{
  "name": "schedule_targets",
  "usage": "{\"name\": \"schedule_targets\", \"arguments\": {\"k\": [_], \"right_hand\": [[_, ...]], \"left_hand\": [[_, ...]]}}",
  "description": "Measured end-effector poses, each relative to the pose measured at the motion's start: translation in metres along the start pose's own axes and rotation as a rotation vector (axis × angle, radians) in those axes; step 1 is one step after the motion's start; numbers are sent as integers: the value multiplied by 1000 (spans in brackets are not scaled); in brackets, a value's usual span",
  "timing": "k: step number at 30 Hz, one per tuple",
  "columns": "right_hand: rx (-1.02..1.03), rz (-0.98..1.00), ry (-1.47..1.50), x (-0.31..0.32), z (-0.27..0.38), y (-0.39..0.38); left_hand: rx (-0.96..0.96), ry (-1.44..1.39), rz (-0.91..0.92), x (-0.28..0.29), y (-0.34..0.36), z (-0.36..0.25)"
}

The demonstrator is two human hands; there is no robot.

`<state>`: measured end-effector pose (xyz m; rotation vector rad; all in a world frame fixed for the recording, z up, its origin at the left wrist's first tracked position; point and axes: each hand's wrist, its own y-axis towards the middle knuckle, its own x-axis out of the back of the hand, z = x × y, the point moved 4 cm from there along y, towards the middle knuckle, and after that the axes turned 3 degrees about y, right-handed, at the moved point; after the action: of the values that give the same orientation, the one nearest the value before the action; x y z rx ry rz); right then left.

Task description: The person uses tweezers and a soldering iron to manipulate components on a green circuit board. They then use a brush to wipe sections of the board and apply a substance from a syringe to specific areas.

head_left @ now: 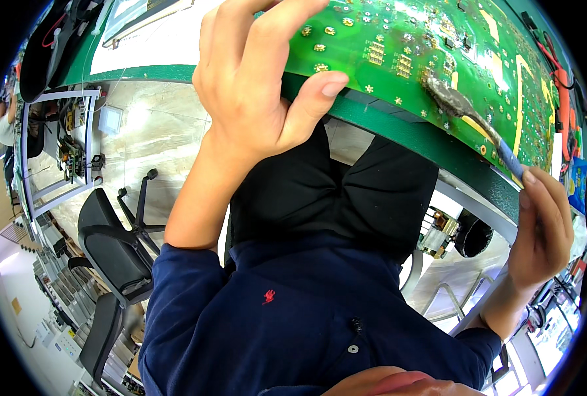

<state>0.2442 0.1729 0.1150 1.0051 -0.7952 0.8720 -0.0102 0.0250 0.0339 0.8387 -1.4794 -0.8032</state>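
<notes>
A large green circuit board (386,86) lies at the near edge of the green-topped table (399,135), with solder joints, yellow strips and small parts on it. Over its left edge rests my left hand (244,99), fingers apart and thumb stretched across the near left corner; some fingertips run out of the picture. My right hand (543,231), at the right, pinches the end of a toothbrush (483,122) with a bluish handle. Its dark, dirty bristle head touches the board near the middle of the near edge.
Red-handled tools (562,105) lie right of the board, beside a blue packet (577,185). White sheets (141,46) are on the table at left. A black office chair (112,244) and a metal rack (59,145) stand on the floor to the left; a black bin (473,234) is under the table.
</notes>
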Motion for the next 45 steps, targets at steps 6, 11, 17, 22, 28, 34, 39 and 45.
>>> {"name": "schedule_targets", "arguments": {"k": [6, 11, 17, 22, 28, 34, 39, 45], "right_hand": [[-13, 15, 55, 1, 0, 0], [13, -5, 23, 0, 0, 1], [20, -19, 19, -1, 1, 1], [19, -43, 4, -1, 1, 3], [20, -28, 45, -1, 1, 1], [-13, 11, 97, -1, -2, -4], [25, -27, 55, -2, 0, -1], [38, -41, 46, -3, 1, 0]], "left_hand": [[4, -22, -35, -1, -1, 1], [31, -21, -54, -2, -3, 1], [0, -28, -70, -3, -5, 5], [1, -36, -81, -1, -2, 2], [30, -1, -38, 4, -1, -2], [40, -27, -70, 1, -3, -1], [44, -11, -34, 3, -2, -3], [21, -54, -104, -1, -4, 1]]}}
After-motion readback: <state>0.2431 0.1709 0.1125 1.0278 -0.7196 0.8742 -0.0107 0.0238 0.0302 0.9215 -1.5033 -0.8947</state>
